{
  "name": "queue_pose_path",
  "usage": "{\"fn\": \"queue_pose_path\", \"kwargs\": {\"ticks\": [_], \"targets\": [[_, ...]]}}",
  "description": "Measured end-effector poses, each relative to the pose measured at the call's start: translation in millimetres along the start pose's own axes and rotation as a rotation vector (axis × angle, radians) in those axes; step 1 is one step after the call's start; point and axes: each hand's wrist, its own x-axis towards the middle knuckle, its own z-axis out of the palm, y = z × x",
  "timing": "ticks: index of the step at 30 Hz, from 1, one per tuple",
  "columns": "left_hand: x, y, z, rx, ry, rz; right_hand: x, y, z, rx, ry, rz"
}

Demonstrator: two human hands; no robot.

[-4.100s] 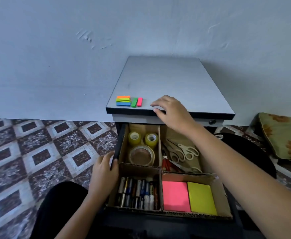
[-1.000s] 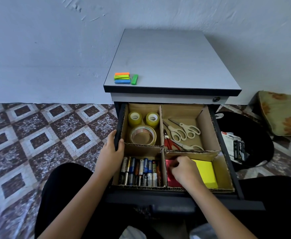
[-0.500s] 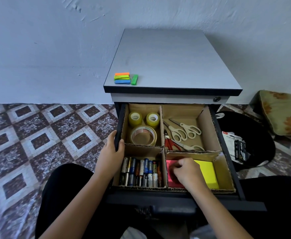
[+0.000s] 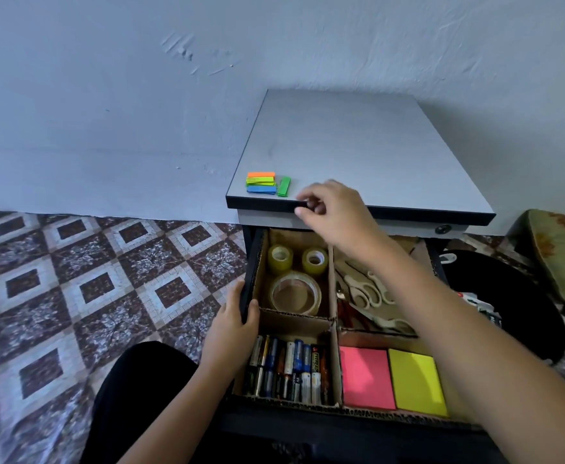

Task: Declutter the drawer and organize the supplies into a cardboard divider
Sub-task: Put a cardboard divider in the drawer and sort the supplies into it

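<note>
The drawer point(image 4: 252, 262) stands open under the grey cabinet top point(image 4: 358, 145). A cardboard divider point(image 4: 296, 314) splits it in four: tape rolls point(image 4: 295, 294) back left, scissors point(image 4: 364, 289) back right, batteries point(image 4: 287, 366) front left, a pink pad point(image 4: 366, 376) and a yellow pad point(image 4: 416, 380) front right. Coloured sticky flags point(image 4: 261, 183) and a separate green flag point(image 4: 284, 186) lie on the cabinet's front left corner. My left hand point(image 4: 230, 326) grips the drawer's left wall. My right hand point(image 4: 334, 209) hovers at the cabinet's front edge, just right of the green flag, fingers curled and holding nothing.
A black bag point(image 4: 508, 296) with small items in it sits on the floor right of the drawer, and a floral cushion point(image 4: 562, 256) lies beyond it. Patterned tiles point(image 4: 73, 279) cover the floor at left. My knee in black point(image 4: 140, 380) is against the drawer front.
My right hand has left the pink pad in the front right compartment and risen to the cabinet's front edge near the green flag. The left hand keeps its grip on the drawer wall.
</note>
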Motion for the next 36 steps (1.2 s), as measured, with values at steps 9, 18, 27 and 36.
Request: {"fn": "queue_pose_path", "kwargs": {"ticks": [9,18,27,36], "targets": [[1,-2,-1,-0.053,-0.001,0.006,78,15,11,-0.276,-0.257,-0.007],[4,-5,2,-0.077,0.000,0.019,90,14,11,-0.287,-0.304,0.004],[5,-5,2,-0.076,-0.008,0.008,86,26,3,-0.265,-0.324,0.012],[4,-4,1,-0.097,-0.020,0.008,95,21,-16,-0.354,-0.319,-0.221]]}}
